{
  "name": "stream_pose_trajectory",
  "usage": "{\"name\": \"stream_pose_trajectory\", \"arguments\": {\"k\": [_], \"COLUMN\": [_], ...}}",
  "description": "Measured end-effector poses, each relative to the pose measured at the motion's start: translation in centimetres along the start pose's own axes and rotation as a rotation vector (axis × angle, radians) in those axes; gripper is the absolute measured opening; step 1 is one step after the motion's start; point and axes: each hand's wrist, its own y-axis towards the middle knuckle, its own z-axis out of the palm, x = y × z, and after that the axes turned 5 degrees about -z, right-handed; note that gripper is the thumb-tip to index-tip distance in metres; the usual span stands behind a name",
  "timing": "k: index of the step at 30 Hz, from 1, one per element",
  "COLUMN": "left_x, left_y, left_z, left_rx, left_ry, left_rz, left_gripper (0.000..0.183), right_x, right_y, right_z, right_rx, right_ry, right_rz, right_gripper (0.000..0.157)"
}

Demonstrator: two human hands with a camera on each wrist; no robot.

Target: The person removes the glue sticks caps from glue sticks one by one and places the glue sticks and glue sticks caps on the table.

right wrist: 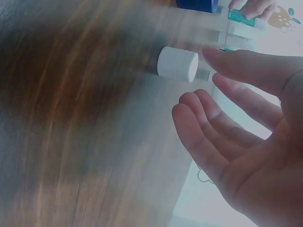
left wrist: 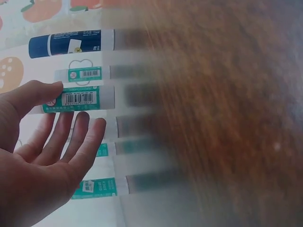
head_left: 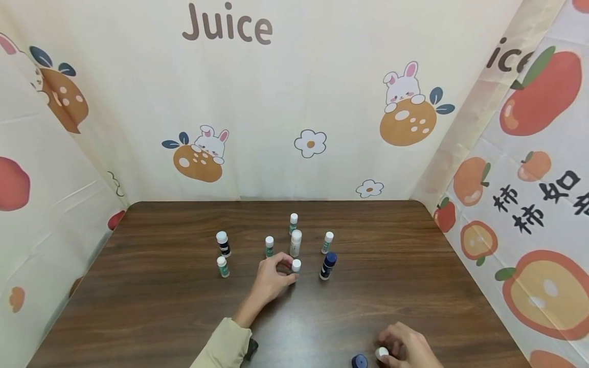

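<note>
My left hand [head_left: 271, 280] has thumb and fingertips around a small green-labelled glue stick [left wrist: 80, 98], whose white cap [head_left: 296, 265] shows in the head view. It stands upright on the table. My right hand [head_left: 407, 345] is at the front right, fingers relaxed, with its fingertips close to a loose white cap [right wrist: 177, 64] on the table. Beside that lies a dark blue cap [head_left: 359, 361]. Nearest the left hand stand a white tube [head_left: 295, 244], a green-labelled glue stick [head_left: 269, 247] and a navy glue stick [head_left: 327, 266].
Farther back are two more green-labelled glue sticks, one behind the white tube [head_left: 293, 224] and one to its right [head_left: 327, 243]. At left stand a dark-labelled stick [head_left: 223, 244] and a small green one [head_left: 223, 267]. Printed curtains border the brown table [head_left: 161, 306].
</note>
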Motion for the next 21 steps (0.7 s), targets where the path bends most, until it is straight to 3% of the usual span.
{"name": "stream_pose_trajectory", "arguments": {"k": [6, 12, 17, 21], "left_x": [-0.5, -0.9, -0.9, -1.2], "left_y": [-0.4, -1.0, -1.4, -1.8], "left_z": [-0.4, -0.9, -1.2, -1.4], "left_rx": [-0.036, -0.044, -0.037, -0.037], "left_ry": [-0.014, -0.02, 0.002, 0.003], "left_rz": [0.015, 0.002, -0.007, 0.0], "left_gripper": [0.023, 0.023, 0.023, 0.023], "right_x": [0.4, 1.2, 1.7, 2.4], "right_y": [0.2, 0.4, 0.9, 1.5], "right_z": [0.3, 0.3, 0.3, 0.0], "right_rx": [-0.184, -0.271, -0.378, -0.407], "right_ry": [-0.119, -0.112, -0.103, -0.115], "right_rz": [-0.198, -0.197, -0.294, -0.297], "right_gripper": [0.025, 0.03, 0.038, 0.04]}}
